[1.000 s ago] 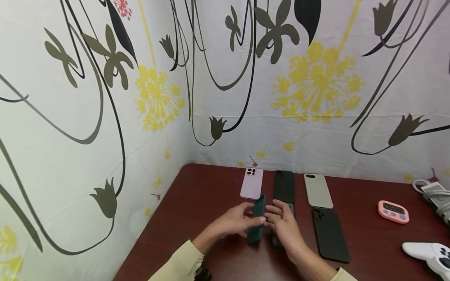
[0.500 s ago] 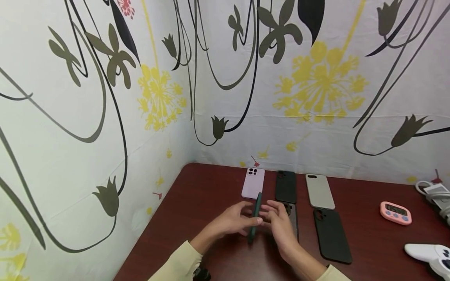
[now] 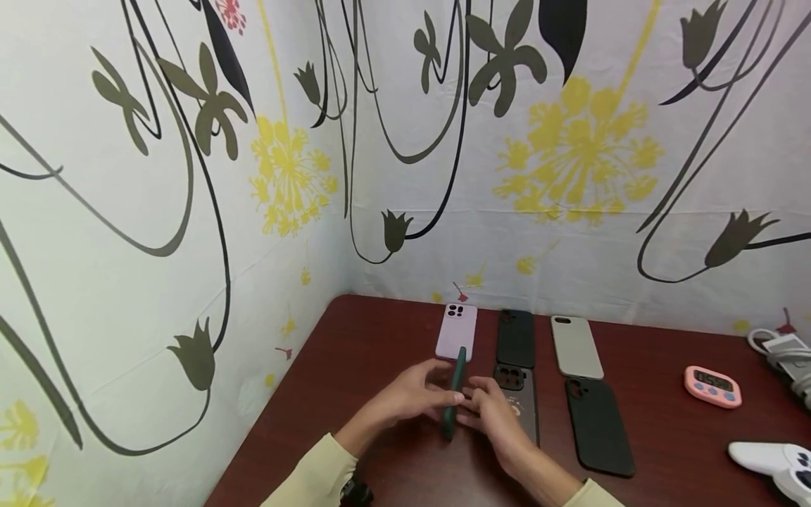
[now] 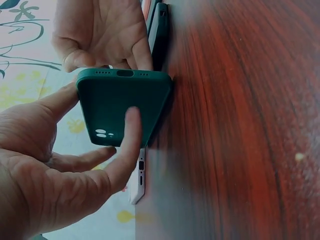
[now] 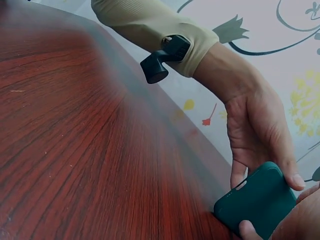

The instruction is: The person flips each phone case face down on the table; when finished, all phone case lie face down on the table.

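A dark green phone case (image 3: pixel 453 398) stands almost edge-on to the head camera, close over the table. My left hand (image 3: pixel 410 391) grips it by its long sides, thumb on the near edge. In the left wrist view one finger presses along the back of the case (image 4: pixel 112 97), where camera holes and a bottom port opening show. Fingers of my right hand (image 3: pixel 497 415) rest loosely against its other face. From the right wrist, that face of the case (image 5: pixel 257 202) looks smooth, with a right fingertip at its lower edge.
Behind my hands lie a lilac phone case (image 3: pixel 456 332), a black case (image 3: pixel 515 339) and a cream case (image 3: pixel 576 346). A grey patterned case (image 3: pixel 526 405) and another black case (image 3: pixel 600 426) lie nearer. Rightward are a pink timer (image 3: pixel 712 386), a white game controller (image 3: pixel 769 458) and a cable (image 3: pixel 788 355).
The green case has turned from showing its broad face to nearly edge-on and shifted slightly left. My right hand has followed it left, uncovering more of the grey patterned case.
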The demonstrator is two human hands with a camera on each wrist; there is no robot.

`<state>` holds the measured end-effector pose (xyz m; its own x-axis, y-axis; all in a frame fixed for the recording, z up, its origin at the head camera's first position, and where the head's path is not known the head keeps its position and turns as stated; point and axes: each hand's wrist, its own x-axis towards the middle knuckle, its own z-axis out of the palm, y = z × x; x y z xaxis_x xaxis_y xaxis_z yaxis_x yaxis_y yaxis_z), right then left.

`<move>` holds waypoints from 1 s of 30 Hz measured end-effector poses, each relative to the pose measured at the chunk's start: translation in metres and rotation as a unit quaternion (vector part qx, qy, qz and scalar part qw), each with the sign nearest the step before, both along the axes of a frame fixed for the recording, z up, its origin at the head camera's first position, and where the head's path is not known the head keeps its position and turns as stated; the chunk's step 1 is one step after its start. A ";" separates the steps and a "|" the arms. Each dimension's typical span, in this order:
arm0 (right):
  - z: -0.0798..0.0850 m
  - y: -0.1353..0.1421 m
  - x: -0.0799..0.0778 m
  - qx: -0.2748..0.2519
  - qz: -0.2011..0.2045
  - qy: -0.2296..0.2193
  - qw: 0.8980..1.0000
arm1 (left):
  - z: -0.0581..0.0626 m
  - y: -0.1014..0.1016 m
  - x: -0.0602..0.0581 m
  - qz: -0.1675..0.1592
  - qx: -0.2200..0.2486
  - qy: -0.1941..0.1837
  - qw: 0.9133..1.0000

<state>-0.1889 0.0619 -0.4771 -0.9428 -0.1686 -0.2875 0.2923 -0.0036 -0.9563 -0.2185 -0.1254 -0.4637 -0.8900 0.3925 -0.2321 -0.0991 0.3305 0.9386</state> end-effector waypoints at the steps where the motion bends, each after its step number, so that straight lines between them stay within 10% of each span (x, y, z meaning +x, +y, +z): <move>1: 0.000 -0.001 0.000 0.001 0.005 -0.002 1.000 | 0.000 -0.001 0.000 -0.002 0.006 0.001 1.000; 11: 0.001 -0.006 -0.003 0.015 0.028 -0.011 0.999 | 0.002 -0.005 0.000 -0.022 0.069 -0.013 0.997; 30: -0.002 -0.008 -0.009 0.018 0.013 0.036 0.999 | 0.004 -0.023 0.004 0.036 0.066 0.013 0.997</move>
